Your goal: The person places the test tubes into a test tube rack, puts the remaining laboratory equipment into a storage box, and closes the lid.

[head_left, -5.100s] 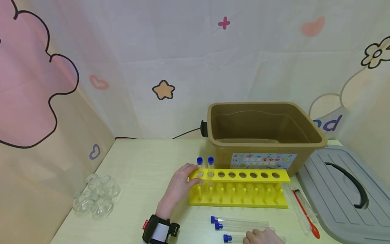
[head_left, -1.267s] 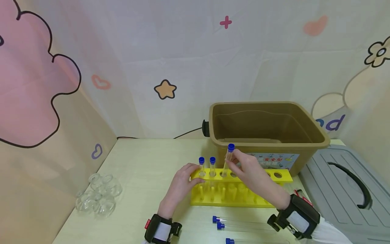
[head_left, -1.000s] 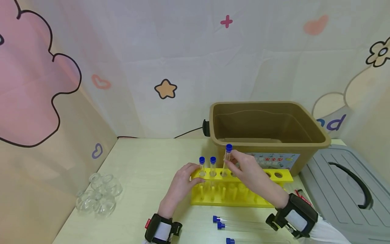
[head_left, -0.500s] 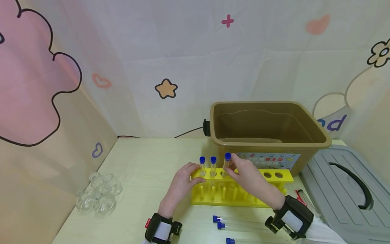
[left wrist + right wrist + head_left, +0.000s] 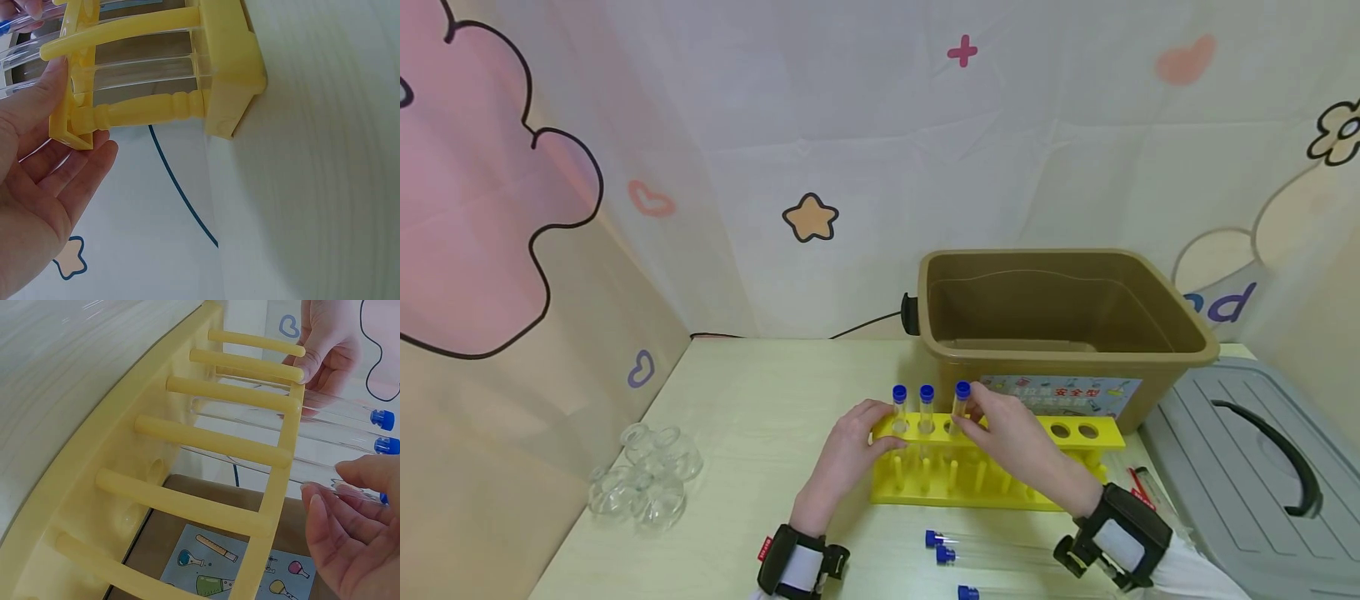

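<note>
A yellow test tube rack (image 5: 985, 493) stands on the table, with two blue-capped test tubes (image 5: 927, 403) upright in its leftmost holes. My left hand (image 5: 847, 440) grips the rack's left end, thumb in front and fingers behind the top bar. In the third hole sits another test tube (image 5: 960, 405), pinched just below its cap by the thumb and fingers of my right hand (image 5: 1011, 433). The right wrist view shows this tube (image 5: 312, 472) passing through the top bar. On the table in front lie several more capped test tubes (image 5: 1000, 557), partly hidden by my right arm.
Behind the rack stands a brown plastic bin (image 5: 1067, 358) with a printed label. Its grey lid (image 5: 1232, 475) lies at the right, beside a red-handled tool (image 5: 1141, 490) partly covered by my arm. Several round glass flasks (image 5: 643, 479) cluster at the left.
My right hand has brought a test tube from the table to the rack and lowered it into the third hole. My left hand has kept its grip on the rack.
</note>
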The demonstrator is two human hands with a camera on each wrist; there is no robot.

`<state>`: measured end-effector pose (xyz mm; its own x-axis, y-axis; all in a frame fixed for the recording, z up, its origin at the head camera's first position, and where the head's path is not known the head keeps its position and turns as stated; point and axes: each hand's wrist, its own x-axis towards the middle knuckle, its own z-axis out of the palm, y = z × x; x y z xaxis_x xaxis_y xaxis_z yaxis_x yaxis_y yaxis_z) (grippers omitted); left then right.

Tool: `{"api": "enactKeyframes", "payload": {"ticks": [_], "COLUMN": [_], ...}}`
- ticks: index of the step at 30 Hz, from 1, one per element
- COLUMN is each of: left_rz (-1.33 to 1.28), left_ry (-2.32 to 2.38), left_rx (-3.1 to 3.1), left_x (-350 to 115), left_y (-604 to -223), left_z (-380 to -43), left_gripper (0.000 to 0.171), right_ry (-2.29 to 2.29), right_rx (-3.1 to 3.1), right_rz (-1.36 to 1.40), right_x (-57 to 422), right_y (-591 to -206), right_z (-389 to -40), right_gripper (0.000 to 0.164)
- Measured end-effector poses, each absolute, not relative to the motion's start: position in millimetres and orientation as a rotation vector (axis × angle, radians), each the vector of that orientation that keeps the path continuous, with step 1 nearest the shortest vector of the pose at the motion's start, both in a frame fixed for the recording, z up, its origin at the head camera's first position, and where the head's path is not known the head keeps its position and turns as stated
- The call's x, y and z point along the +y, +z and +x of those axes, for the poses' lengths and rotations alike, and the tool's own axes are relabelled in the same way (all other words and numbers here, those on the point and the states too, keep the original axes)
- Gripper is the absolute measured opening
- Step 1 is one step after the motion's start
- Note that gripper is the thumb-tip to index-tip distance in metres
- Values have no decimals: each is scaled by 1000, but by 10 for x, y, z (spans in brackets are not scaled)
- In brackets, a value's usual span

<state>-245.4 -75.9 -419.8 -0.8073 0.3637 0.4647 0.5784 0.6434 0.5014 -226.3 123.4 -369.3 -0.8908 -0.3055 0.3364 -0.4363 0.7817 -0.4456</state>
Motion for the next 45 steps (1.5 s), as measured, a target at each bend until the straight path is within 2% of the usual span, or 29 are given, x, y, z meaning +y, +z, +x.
{"api": "enactKeyframes", "payload": {"ticks": [6, 11, 17, 24, 30, 35, 45], "left_rz": [-771, -733, -760, -759, -695, -645, -648], "left_ry": [-874, -902, -838, -963, -790, -773, -757], "left_rx": [-2529, -2545, -2524, -2529, -2509, -2491, -2486], "left_x": [-768, -742, -766, -749, -760, -760, -765], "left_y": [-4416, -4318, -4549, -4225, -4761, -5056, -5055], "left_z": [-2574, -2513, -2668, -2459, -2786, -2969, -2957], "left_gripper": [43, 43, 47, 41, 45, 45, 44], "right_ry": [774, 804, 788, 792, 760, 783, 691], "right_rx": [-2751, -2741, -2773, -2721, -2673, -2595, -2519], "right_rz": [563, 566, 574, 607, 639, 663, 775], "right_x": [1236, 1242, 1256, 1285, 1362, 1399, 1376], "right_y": [-3724, -3742, -3759, -3801, -3871, -3662, -3334], "right_z": [-2269, -2274, -2285, -2300, -2358, -2165, -1780], "right_gripper": [15, 15, 17, 23, 32, 32, 20]}}
